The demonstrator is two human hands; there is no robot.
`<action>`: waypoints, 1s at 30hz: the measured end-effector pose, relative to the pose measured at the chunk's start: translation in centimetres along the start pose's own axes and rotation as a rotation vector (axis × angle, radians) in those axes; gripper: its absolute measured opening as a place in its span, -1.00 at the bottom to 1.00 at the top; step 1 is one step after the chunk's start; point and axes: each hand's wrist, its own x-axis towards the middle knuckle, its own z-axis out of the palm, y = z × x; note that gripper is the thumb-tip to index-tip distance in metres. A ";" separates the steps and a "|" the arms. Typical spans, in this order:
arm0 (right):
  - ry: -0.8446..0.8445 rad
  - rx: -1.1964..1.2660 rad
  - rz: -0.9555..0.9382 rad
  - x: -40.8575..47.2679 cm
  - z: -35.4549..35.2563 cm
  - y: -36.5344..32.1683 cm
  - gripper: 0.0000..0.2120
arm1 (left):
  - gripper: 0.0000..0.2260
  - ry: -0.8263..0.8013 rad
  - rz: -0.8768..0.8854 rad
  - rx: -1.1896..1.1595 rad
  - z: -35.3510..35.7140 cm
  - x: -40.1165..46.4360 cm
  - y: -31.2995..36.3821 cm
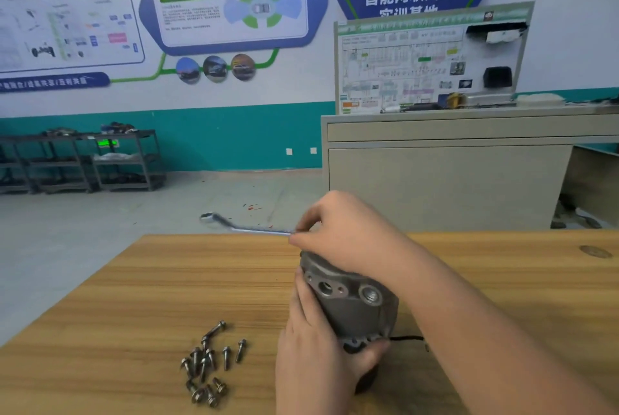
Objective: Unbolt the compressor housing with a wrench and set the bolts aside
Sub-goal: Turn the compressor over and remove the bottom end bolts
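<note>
A grey cast compressor housing (351, 304) stands on the wooden table (167, 280), with two round ports on the face turned to me. My left hand (315, 347) grips its left side and lower end. My right hand (348, 233) sits over the top of the housing and pinches one end of a silver ring wrench (241, 225). The wrench sticks out level to the left, its ring end in the air past the table's far edge. Several loose bolts (209, 361) lie in a pile on the table, left of the housing.
A thin black cable (407, 338) runs out from the housing's right side. A beige cabinet (452, 173) with a diagram board stands behind the table at the right. Dark metal racks (83, 160) line the far wall at the left.
</note>
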 end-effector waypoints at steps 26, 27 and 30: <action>0.574 1.516 -0.188 -8.3 -0.6 9.8 -0.84 | -0.85 0.052 0.195 -0.524 -8.3 5.4 3.3; 0.631 1.362 -0.149 -8.5 -0.8 11.0 -0.87 | -0.85 0.135 0.191 -0.633 -8.9 5.4 3.1; 0.585 0.510 -0.055 -9.0 0.3 15.4 -0.92 | -0.90 0.323 0.129 -0.834 -11.3 6.2 0.8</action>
